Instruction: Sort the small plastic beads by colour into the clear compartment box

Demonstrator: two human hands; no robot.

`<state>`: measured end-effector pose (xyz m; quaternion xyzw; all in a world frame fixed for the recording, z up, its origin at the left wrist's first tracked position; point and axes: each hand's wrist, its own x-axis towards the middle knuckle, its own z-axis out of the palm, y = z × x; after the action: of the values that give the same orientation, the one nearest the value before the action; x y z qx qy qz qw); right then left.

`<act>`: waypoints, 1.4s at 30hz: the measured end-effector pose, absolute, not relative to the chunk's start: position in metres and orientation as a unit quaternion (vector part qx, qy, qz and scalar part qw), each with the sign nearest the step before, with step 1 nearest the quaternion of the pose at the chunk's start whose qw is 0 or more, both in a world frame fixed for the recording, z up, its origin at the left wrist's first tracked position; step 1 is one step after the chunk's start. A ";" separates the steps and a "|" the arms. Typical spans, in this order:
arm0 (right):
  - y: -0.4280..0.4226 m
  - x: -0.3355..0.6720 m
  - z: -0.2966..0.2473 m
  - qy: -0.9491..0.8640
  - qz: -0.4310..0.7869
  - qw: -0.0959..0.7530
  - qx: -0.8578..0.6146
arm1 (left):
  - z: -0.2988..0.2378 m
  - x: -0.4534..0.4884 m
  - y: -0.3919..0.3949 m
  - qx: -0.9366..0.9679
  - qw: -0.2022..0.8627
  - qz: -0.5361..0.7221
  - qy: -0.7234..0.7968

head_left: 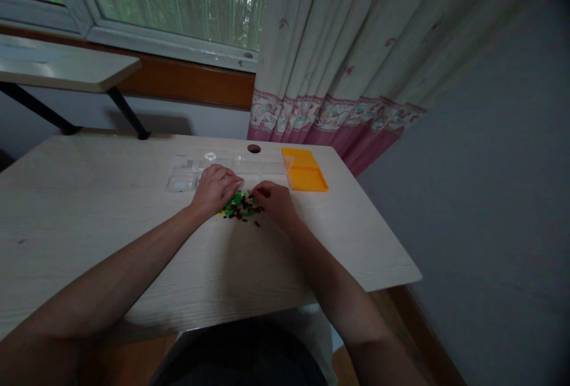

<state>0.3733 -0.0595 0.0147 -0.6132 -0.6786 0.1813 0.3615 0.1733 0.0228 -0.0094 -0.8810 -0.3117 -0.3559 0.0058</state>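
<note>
A small pile of tiny green, dark brown and yellow pieces [241, 206] lies on the pale wooden table [89, 220]. My left hand [215, 188] rests on the pile's left edge, fingers curled down over the pieces. My right hand [274, 199] sits at the pile's right edge, fingers bent onto the pieces. Whatever either hand pinches is too small to make out. A clear plastic compartment tray [187, 173] lies just behind my left hand.
An orange lid or shallow tray [304, 170] lies at the back right of the table, beside a round cable hole [253, 148]. A second table [57, 65] stands at the far left under the window. A flowered curtain [356, 47] hangs behind.
</note>
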 end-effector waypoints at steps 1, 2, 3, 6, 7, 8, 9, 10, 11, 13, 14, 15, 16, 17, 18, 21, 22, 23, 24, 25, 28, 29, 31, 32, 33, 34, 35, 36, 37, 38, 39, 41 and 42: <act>-0.059 0.373 0.013 -0.663 0.204 0.382 -0.610 | -0.008 0.174 0.021 -0.887 0.002 -0.357 -0.292; -0.058 0.373 0.011 -0.651 0.226 0.399 -0.605 | -0.007 0.174 0.019 -0.893 -0.002 -0.357 -0.275; -0.057 0.373 0.009 -0.641 0.244 0.412 -0.600 | -0.006 0.175 0.018 -0.897 -0.005 -0.356 -0.263; -0.055 0.371 0.007 -0.625 0.274 0.435 -0.588 | -0.002 0.176 0.013 -0.905 -0.014 -0.347 -0.247; -0.055 0.371 0.006 -0.620 0.278 0.440 -0.587 | -0.002 0.175 0.012 -0.907 -0.017 -0.344 -0.243; -0.055 0.371 0.006 -0.615 0.282 0.446 -0.587 | -0.001 0.175 0.012 -0.908 -0.020 -0.342 -0.240; -0.054 0.371 0.005 -0.609 0.287 0.451 -0.586 | -0.001 0.175 0.012 -0.910 -0.022 -0.340 -0.236; -0.054 0.370 0.005 -0.604 0.293 0.456 -0.584 | 0.000 0.174 0.012 -0.911 -0.022 -0.339 -0.234; -0.054 0.370 0.004 -0.599 0.301 0.462 -0.581 | 0.000 0.174 0.012 -0.911 -0.021 -0.340 -0.234; -0.053 0.369 0.003 -0.586 0.323 0.474 -0.572 | 0.000 0.175 0.012 -0.909 -0.020 -0.342 -0.237; -0.053 0.368 0.003 -0.578 0.336 0.480 -0.568 | 0.000 0.175 0.012 -0.908 -0.020 -0.343 -0.240; -0.053 0.368 0.003 -0.569 0.347 0.486 -0.565 | 0.000 0.176 0.012 -0.907 -0.019 -0.344 -0.242; -0.053 0.367 0.004 -0.561 0.355 0.492 -0.563 | 0.000 0.176 0.012 -0.906 -0.018 -0.344 -0.245; -0.053 0.366 0.004 -0.556 0.358 0.497 -0.562 | -0.001 0.177 0.013 -0.905 -0.017 -0.344 -0.248; -0.053 0.366 0.005 -0.556 0.355 0.499 -0.561 | -0.001 0.177 0.013 -0.905 -0.014 -0.345 -0.250; -0.053 0.366 0.008 -0.570 0.319 0.495 -0.573 | -0.002 0.176 0.014 -0.901 -0.003 -0.354 -0.249; -0.053 0.366 0.009 -0.572 0.310 0.492 -0.579 | -0.003 0.175 0.014 -0.901 0.000 -0.358 -0.246; -0.053 0.366 0.010 -0.572 0.306 0.488 -0.584 | -0.003 0.175 0.014 -0.900 0.002 -0.361 -0.243; -0.054 0.366 0.011 -0.571 0.305 0.486 -0.587 | -0.003 0.174 0.015 -0.901 0.002 -0.362 -0.240; -0.054 0.366 0.012 -0.571 0.305 0.483 -0.589 | -0.003 0.174 0.015 -0.901 0.001 -0.363 -0.237; -0.054 0.366 0.013 -0.579 0.294 0.477 -0.592 | -0.001 0.173 0.014 -0.903 -0.002 -0.362 -0.231; -0.054 0.367 0.013 -0.583 0.284 0.474 -0.595 | 0.000 0.173 0.013 -0.904 -0.003 -0.362 -0.230; -0.054 0.368 0.014 -0.595 0.259 0.465 -0.602 | 0.001 0.174 0.013 -0.904 -0.006 -0.359 -0.233; -0.054 0.369 0.015 -0.605 0.243 0.457 -0.605 | 0.002 0.174 0.013 -0.903 -0.008 -0.358 -0.238; -0.054 0.370 0.015 -0.619 0.226 0.444 -0.607 | 0.001 0.174 0.013 -0.901 -0.009 -0.357 -0.245; -0.055 0.371 0.016 -0.638 0.206 0.424 -0.609 | 0.001 0.174 0.014 -0.899 -0.009 -0.357 -0.252; -0.055 0.372 0.017 -0.660 0.186 0.398 -0.610 | 0.000 0.173 0.015 -0.896 -0.007 -0.360 -0.262; -0.056 0.374 0.018 -0.684 0.164 0.365 -0.610 | -0.001 0.173 0.016 -0.890 -0.004 -0.364 -0.273; -0.056 0.375 0.019 -0.710 0.141 0.327 -0.608 | -0.001 0.172 0.017 -0.884 0.000 -0.370 -0.287; -0.057 0.376 0.020 -0.735 0.120 0.287 -0.603 | -0.002 0.171 0.019 -0.877 0.004 -0.375 -0.301; -0.058 0.377 0.020 -0.758 0.102 0.249 -0.595 | -0.003 0.171 0.021 -0.870 0.006 -0.379 -0.315; -0.059 0.378 0.021 -0.795 0.076 0.189 -0.572 | -0.004 0.170 0.023 -0.857 0.004 -0.388 -0.339; -0.060 0.379 0.022 -0.808 0.069 0.166 -0.560 | -0.005 0.170 0.024 -0.852 0.002 -0.392 -0.347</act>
<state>0.3789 -0.0596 0.0216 -0.5604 -0.8084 0.0693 0.1660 0.1700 0.0243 -0.0046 -0.8519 -0.3469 -0.3923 0.0016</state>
